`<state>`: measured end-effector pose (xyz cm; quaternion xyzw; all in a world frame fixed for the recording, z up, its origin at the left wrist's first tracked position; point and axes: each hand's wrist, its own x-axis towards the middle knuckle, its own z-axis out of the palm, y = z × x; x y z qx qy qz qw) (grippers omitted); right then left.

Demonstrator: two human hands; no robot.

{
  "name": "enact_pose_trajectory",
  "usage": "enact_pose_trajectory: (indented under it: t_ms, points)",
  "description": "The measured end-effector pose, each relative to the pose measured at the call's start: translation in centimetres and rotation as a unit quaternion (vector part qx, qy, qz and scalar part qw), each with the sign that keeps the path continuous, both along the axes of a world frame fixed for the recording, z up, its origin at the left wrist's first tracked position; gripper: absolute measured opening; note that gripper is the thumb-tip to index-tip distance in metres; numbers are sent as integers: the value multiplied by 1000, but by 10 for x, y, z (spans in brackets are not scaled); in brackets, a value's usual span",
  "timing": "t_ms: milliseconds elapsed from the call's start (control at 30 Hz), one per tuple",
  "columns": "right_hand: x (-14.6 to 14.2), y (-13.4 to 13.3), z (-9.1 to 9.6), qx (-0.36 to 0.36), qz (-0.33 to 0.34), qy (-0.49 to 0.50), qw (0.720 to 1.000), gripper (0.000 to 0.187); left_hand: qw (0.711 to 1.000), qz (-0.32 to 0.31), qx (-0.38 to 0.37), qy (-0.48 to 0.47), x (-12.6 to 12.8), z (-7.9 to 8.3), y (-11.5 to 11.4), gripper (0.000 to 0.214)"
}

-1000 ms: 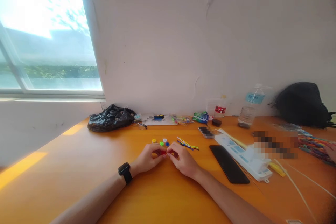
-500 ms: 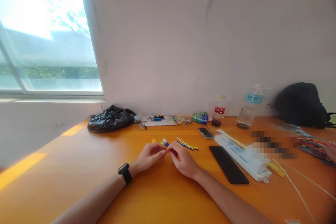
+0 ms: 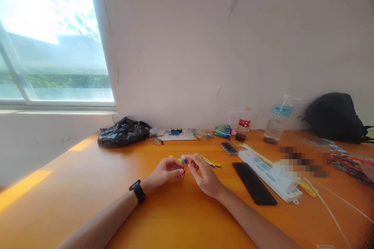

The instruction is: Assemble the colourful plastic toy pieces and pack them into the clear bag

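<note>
- The thin red stick (image 3: 183,176) stands nearly upright at frame centre, pinched between both hands.
- The left hand (image 3: 166,172) grips its middle and the right hand (image 3: 204,177) its top; a light, steady pinch probably keeps it from bending.
- Small coloured caps (image 3: 179,158) lie just behind.
- The orange table (image 3: 87,186) meets a white wall (image 3: 204,46), with a window (image 3: 43,39) at upper left.

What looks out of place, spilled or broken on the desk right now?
Nothing stands out. The left hand and right hand hold a thin red stick between them over the table. The water bottle stands upright, and nothing is spilled. Only the wall shows cracks.
</note>
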<state>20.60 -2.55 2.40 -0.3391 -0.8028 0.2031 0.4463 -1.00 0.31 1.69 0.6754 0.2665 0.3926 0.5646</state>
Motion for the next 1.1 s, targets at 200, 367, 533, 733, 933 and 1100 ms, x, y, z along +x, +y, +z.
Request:
enact_pose_trajectory:
  t_ms: [200, 367, 533, 733, 933, 1100]
  points:
    - [5, 1, -3, -59, 2, -2, 998, 38, 999, 47, 10, -14, -4, 8, -1, 42]
    - [5, 6, -4, -97, -3, 21, 995, 56, 998, 66, 12, -13, -3, 10, -3, 42]
    - [3, 8, -7, -62, 2, -3, 998, 60, 997, 70, 8, -26, -4, 8, 0, 40]
    - [3, 10, -12, -50, -7, -20, 999, 49, 996, 79, 2, -33, -5, 5, 3, 40]
    - [0, 8, -14, -69, 19, -11, 997, 30, 997, 74, 16, -6, -5, 10, -1, 41]
    - [-1, 10, -21, -75, 28, -13, 997, 27, 998, 65, 16, -4, -4, 9, -1, 41]
